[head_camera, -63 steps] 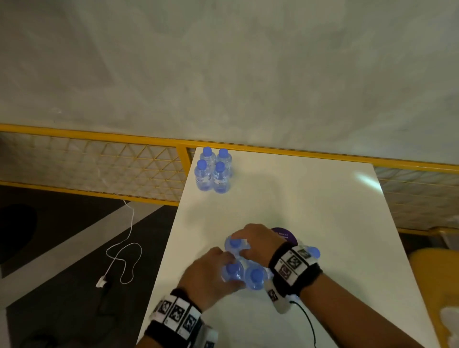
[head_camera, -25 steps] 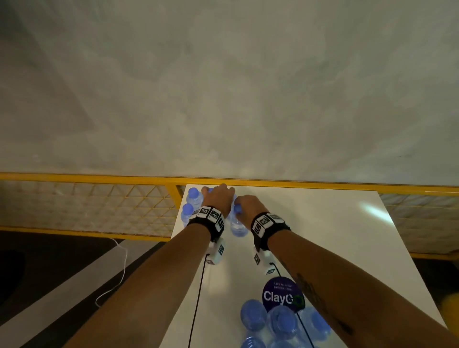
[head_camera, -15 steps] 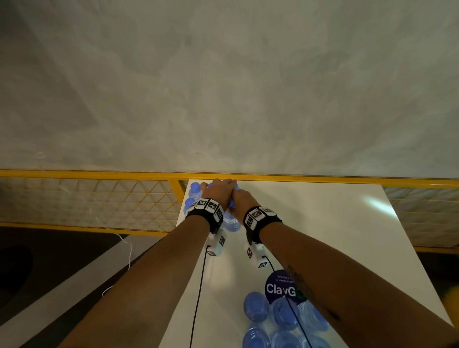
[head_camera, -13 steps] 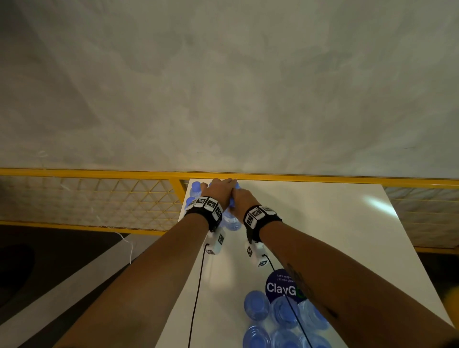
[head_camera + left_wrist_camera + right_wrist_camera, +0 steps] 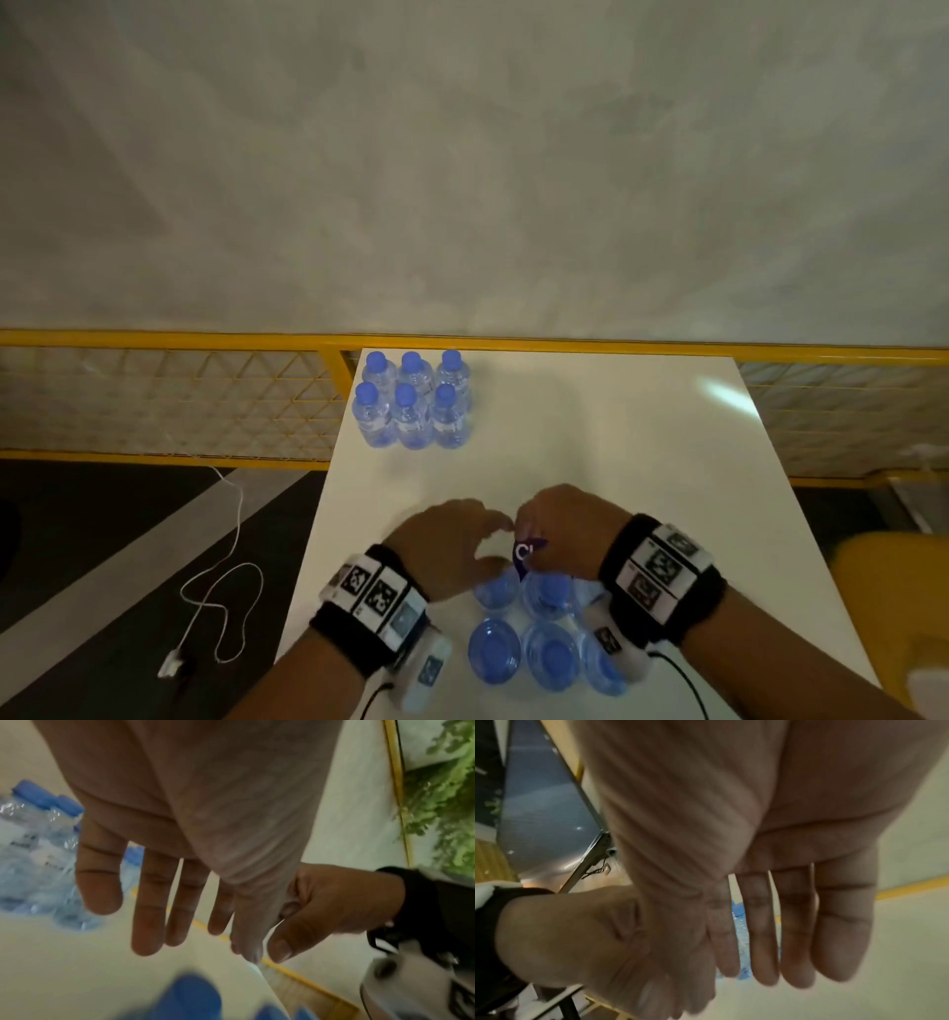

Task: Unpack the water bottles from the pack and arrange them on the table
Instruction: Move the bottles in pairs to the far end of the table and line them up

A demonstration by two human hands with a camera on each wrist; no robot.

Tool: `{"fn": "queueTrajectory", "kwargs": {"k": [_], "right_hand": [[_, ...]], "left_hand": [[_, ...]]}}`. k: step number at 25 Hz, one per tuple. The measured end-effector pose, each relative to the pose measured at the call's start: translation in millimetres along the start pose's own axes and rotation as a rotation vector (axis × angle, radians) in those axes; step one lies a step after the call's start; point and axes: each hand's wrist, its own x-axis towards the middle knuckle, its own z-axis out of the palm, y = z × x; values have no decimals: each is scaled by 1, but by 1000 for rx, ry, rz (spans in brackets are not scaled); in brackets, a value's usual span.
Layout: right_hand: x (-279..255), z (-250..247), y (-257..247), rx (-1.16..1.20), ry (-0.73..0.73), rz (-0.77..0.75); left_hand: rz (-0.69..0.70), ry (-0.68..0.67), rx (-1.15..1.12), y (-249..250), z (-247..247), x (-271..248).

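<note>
Over the pack point(image 5: 534, 632), the left hand point(image 5: 447, 545) and right hand point(image 5: 565, 529) are hovering — fingers relaxed, holding nothing. Each is best closing on one bottle's neck and lifting straight up — toward the six standing bottles point(image 5: 411, 406).

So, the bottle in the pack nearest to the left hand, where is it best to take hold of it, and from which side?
Probably grip that bottle at its neck, just under the blue cap, coming straight down from above. It stands upright, tight against its neighbours in the pack, so only the top is free. The left hand hovers open beside it.
</note>
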Motion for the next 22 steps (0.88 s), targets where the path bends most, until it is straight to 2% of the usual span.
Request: {"fn": "queueTrajectory", "kwargs": {"k": [3, 5, 9, 14, 18, 22], "right_hand": [[-35, 23, -2, -79, -42, 63], [-42, 40, -4, -154, 0, 64], [-37, 61, -2, -147, 58, 139], [-36, 45, 1, -84, 119, 163], [-15, 19, 15, 31, 179, 184], [22, -16, 24, 107, 271, 178]], "left_hand": [[-32, -84, 56, 17, 32, -12], [-69, -51, 71, 21, 44, -10], [-112, -13, 106, 15, 48, -3], [-74, 151, 88, -1, -10, 21], [-126, 256, 85, -7, -71, 72], [-164, 308, 79, -23, -102, 129]]}}
